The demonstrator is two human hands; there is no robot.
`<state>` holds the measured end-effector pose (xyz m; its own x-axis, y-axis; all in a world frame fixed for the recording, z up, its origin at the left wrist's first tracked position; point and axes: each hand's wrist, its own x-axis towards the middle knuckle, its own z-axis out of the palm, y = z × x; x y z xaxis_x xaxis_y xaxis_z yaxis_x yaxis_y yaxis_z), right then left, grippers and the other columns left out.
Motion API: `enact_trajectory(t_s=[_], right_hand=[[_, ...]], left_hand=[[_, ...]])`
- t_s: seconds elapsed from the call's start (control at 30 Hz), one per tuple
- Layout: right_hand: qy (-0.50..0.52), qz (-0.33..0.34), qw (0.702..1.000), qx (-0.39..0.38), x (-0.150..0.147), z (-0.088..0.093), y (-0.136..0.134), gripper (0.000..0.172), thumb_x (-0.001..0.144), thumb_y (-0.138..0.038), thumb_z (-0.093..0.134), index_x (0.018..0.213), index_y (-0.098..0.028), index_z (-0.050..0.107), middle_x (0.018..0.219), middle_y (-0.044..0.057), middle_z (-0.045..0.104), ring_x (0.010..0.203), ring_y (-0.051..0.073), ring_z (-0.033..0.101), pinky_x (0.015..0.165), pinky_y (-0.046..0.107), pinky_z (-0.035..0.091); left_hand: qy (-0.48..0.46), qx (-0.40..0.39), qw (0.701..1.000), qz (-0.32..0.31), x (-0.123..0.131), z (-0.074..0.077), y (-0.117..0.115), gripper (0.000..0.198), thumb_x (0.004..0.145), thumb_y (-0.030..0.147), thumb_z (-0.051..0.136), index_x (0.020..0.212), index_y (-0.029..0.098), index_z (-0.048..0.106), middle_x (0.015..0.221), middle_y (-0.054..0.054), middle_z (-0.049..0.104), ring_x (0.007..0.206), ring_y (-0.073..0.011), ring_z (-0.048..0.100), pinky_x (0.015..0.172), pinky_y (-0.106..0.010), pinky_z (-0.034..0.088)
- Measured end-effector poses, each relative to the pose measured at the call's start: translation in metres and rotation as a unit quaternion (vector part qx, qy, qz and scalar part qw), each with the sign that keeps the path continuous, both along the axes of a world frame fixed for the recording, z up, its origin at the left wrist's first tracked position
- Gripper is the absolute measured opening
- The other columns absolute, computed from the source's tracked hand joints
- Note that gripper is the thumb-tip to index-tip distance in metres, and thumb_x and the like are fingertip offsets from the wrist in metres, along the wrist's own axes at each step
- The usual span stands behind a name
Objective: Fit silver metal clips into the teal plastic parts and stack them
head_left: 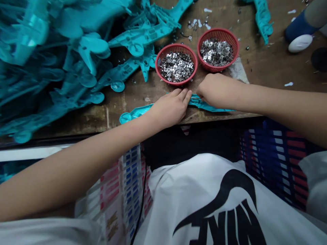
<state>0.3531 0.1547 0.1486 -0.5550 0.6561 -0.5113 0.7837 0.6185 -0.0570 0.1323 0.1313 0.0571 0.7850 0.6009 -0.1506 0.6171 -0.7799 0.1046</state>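
Note:
A long teal plastic part (139,111) lies flat along the front edge of the wooden table. My left hand (170,106) rests over its middle, fingers pressed together and gripping it against the tabletop. My right hand (216,90) is closed, its fingertips down at the same part just right of the left hand. Whatever those fingertips pinch is hidden. Right behind my hands stand a red basket (157,66) and a second red basket (237,51), both filled with small shiny metal pieces.
A big heap of similar teal parts (84,51) covers the table's left side. Another teal part (263,18) lies at the back right, near a blue cylindrical object (298,29) with a white disc. Loose metal bits are scattered behind the baskets. Plastic crates (276,163) stand below the edge.

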Motion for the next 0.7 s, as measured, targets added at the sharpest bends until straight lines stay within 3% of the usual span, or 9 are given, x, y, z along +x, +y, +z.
enact_trajectory(t_s=[0.2, 0.37, 0.53, 0.7], right_hand=[[-0.082, 0.023, 0.996, 0.012, -0.007, 0.005, -0.003, 0.056, 0.123, -0.007, 0.041, 0.148, -0.002, 0.091, 0.131, 0.033, 0.093, 0.105, 0.036, 0.084, 0.082, 0.042, 0.043], [-0.081, 0.007, 0.996, 0.044, -0.002, 0.004, -0.001, 0.042, 0.114, -0.017, 0.070, 0.148, -0.009, 0.094, 0.131, 0.024, 0.095, 0.104, 0.036, 0.084, 0.082, 0.040, 0.046], [-0.005, -0.023, 0.999, 0.034, 0.018, 0.011, 0.015, 0.034, 0.108, -0.023, 0.071, 0.125, -0.023, 0.100, 0.105, 0.013, 0.094, 0.104, 0.037, 0.084, 0.090, 0.043, 0.056], [0.092, -0.068, 0.993, 0.024, 0.024, 0.018, 0.021, 0.045, 0.113, -0.027, 0.066, 0.147, -0.029, 0.096, 0.119, 0.010, 0.096, 0.110, 0.036, 0.087, 0.096, 0.046, 0.064]], left_hand=[[-0.025, -0.003, 1.000, 0.008, 0.005, -0.001, -0.003, 0.075, 0.119, 0.015, 0.051, 0.190, -0.008, 0.057, 0.187, -0.040, 0.068, 0.165, -0.0481, 0.074, 0.139, -0.065, 0.066], [-0.038, -0.030, 0.998, 0.027, -0.003, 0.004, 0.005, 0.073, 0.118, 0.028, 0.062, 0.187, 0.004, 0.066, 0.180, -0.029, 0.078, 0.166, -0.0448, 0.076, 0.136, -0.058, 0.069], [-0.088, -0.051, 0.992, 0.080, -0.012, 0.004, 0.016, 0.071, 0.120, 0.036, 0.063, 0.187, 0.011, 0.070, 0.175, -0.023, 0.084, 0.160, -0.0435, 0.083, 0.128, -0.055, 0.074], [-0.098, -0.037, 0.994, 0.035, -0.013, 0.002, 0.017, 0.065, 0.122, 0.029, 0.060, 0.184, 0.019, 0.074, 0.172, -0.020, 0.086, 0.160, -0.0397, 0.084, 0.126, -0.052, 0.073]])
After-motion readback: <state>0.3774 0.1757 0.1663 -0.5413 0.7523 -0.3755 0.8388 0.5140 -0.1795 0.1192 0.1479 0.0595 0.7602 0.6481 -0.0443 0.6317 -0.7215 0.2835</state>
